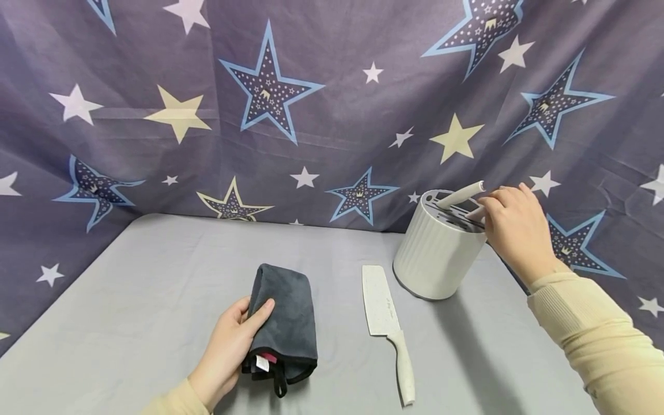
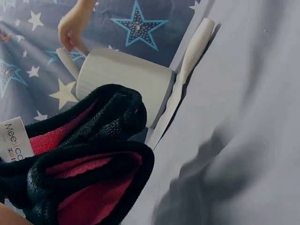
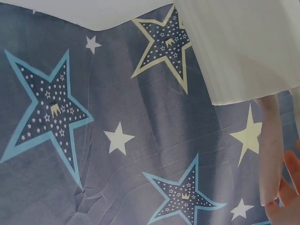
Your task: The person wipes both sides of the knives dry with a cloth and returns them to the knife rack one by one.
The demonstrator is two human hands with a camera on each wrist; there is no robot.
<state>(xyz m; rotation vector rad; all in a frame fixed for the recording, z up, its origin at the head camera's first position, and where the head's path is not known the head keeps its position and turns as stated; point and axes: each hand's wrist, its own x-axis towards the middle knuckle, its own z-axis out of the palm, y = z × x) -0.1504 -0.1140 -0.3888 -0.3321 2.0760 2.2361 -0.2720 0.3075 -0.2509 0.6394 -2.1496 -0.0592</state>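
My left hand [image 1: 230,340] holds a folded dark grey cloth [image 1: 287,311], thumb on top. In the left wrist view the cloth [image 2: 101,183] shows red inner layers, black edging and a white label. My right hand [image 1: 519,227] is at the top of a white ribbed knife block [image 1: 433,253], its fingers pinching a pale knife handle [image 1: 476,214] that stands in the slots. In the right wrist view that handle [image 3: 271,159] lies against the fingers [image 3: 293,171]; its blade is hidden. Another pale knife handle [image 1: 461,195] sticks up beside it.
A white cleaver [image 1: 381,305] lies flat on the grey-covered table [image 1: 155,288] between the cloth and the knife block, its handle towards me. Behind the table hangs a dark curtain [image 1: 337,155] printed with stars.
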